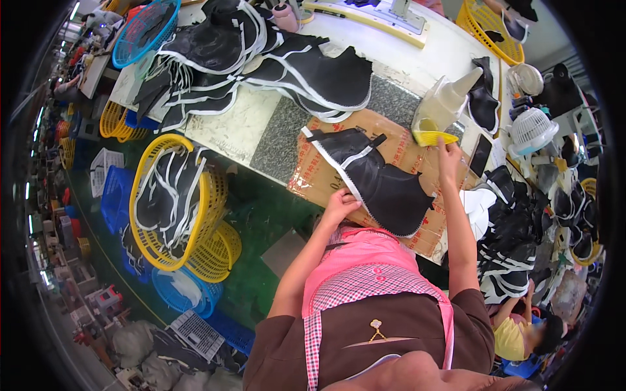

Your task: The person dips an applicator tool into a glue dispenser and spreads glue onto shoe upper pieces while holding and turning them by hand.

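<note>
A black shoe upper (385, 186) with white edging lies on a flat piece of brown cardboard (306, 173) in front of me. My left hand (342, 206) pinches its white-edged near left border, fingers closed. At the far right corner of the cardboard, my right hand (448, 156) has its fingertips closed on a ridged yellow strip (433, 137). This strip sits against the foot of a whitish plastic bottle (450, 98) with a long pointed nozzle. What else the right fingertips cover is hidden.
Black uppers with white trim (313, 75) are heaped on the table's far left. A phone (481, 155) lies right of the cardboard. Black pieces (508, 234) are piled at my right. Yellow baskets (218, 195) stand left, below table level. A small white fan (531, 130) is at far right.
</note>
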`<state>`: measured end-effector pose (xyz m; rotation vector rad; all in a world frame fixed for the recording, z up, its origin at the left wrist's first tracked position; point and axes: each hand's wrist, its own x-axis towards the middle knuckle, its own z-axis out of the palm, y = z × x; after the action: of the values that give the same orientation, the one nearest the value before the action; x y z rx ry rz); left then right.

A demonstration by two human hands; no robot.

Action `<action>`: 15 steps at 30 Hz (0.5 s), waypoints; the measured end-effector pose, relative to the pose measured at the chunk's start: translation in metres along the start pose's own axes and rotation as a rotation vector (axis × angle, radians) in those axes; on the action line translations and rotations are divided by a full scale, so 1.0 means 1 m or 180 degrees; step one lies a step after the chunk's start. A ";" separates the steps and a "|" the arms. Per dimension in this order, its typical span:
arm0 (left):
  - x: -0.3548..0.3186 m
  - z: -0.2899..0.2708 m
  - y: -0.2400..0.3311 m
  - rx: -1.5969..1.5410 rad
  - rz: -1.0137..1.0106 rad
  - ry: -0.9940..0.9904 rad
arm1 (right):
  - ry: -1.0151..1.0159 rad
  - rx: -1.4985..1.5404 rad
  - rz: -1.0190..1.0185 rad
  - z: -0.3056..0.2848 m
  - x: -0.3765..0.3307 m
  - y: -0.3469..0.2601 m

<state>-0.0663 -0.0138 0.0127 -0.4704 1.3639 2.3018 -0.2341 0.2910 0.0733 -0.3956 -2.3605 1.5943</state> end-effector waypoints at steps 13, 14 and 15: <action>0.000 0.009 -0.013 -0.0112 -0.0035 0.0762 | -0.2680 -0.0855 -0.1821 0.058 -0.089 -0.062; -0.001 0.009 -0.014 -0.0122 -0.0034 0.0769 | -0.3162 -0.1305 -0.1804 0.048 -0.085 -0.065; -0.001 0.009 -0.015 -0.0231 0.0006 0.0789 | -0.3273 -0.1429 -0.1751 0.040 -0.079 -0.064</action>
<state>-0.0582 0.0001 0.0063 -0.8009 1.3942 2.3621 -0.1799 0.2045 0.1132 1.1875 -3.0932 1.0832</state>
